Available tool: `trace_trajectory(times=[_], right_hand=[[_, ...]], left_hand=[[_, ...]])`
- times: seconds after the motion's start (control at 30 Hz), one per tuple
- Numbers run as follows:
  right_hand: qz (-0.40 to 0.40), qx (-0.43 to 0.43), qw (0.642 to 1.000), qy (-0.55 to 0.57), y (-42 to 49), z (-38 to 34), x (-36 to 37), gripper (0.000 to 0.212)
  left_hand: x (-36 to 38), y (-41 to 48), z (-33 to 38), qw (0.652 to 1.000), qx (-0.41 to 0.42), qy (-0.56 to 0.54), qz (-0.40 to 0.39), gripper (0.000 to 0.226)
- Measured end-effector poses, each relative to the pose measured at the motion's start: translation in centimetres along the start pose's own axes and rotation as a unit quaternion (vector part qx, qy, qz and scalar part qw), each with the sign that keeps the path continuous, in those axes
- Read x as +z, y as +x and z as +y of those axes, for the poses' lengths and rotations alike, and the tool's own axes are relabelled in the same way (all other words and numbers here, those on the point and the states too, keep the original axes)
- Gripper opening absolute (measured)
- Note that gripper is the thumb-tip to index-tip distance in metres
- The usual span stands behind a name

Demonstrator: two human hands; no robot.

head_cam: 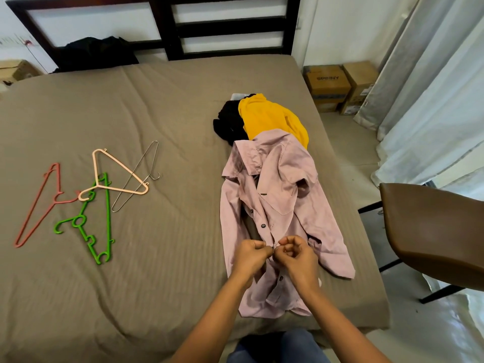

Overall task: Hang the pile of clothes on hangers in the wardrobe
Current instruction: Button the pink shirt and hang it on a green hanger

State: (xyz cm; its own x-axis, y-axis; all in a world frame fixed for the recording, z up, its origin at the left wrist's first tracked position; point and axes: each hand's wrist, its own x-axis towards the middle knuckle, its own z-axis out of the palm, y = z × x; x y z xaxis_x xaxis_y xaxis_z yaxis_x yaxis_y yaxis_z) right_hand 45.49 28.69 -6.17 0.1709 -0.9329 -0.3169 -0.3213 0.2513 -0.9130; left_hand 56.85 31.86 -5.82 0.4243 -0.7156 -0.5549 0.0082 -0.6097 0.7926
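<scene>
My left hand (251, 254) and right hand (296, 255) both pinch the shirt (284, 195) front; it lies flat by the bed's (157, 113) right edge, probably for steadiness.

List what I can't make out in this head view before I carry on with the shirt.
Button under work: head view, covered by the fingers of left hand and right hand pinching the shirt; fastened or not, cannot tell.
Black garment: mostly under the yellow top.
White item: only a corner shows behind the black garment.
Wardrobe: out of frame.
Chair: cut by the right edge.
</scene>
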Motion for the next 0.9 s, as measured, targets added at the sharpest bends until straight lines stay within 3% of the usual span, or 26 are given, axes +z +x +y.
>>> trace_trajectory(times=[0.13, 0.23, 0.33, 0.5, 0.67, 0.9], right_hand=[[0.001, -0.071, 0.994, -0.083, -0.2, -0.3, 0.4, 0.021], [-0.010, -0.099, 0.985, -0.140, -0.3, 0.0, 0.6, 0.020], [-0.007, -0.115, 0.980, -0.161, -0.5, 0.0, 0.7, 0.021], [0.003, -0.097, 0.987, -0.125, -0.3, -0.4, 0.8, 0.016], [-0.016, -0.053, 0.994, -0.099, 0.2, 0.0, 0.9, 0.008], [0.006, -0.046, 0.992, -0.116, 0.2, 0.6, 1.3, 0.006]], left_hand=[[-0.1, 0.0, -0.1, 0.998, -0.032, -0.045, -0.015, 0.030], [-0.1, -0.1, -0.2, 0.998, -0.020, -0.050, -0.024, 0.041], [-0.1, 0.0, -0.2, 1.000, -0.008, -0.028, -0.003, 0.036], [0.3, 0.2, -0.7, 0.999, 0.017, -0.033, 0.020, 0.021], [0.6, 0.4, -1.2, 0.998, 0.036, 0.007, 0.055, 0.027], [0.5, 0.2, -1.0, 0.992, -0.046, -0.105, 0.047, 0.010]])
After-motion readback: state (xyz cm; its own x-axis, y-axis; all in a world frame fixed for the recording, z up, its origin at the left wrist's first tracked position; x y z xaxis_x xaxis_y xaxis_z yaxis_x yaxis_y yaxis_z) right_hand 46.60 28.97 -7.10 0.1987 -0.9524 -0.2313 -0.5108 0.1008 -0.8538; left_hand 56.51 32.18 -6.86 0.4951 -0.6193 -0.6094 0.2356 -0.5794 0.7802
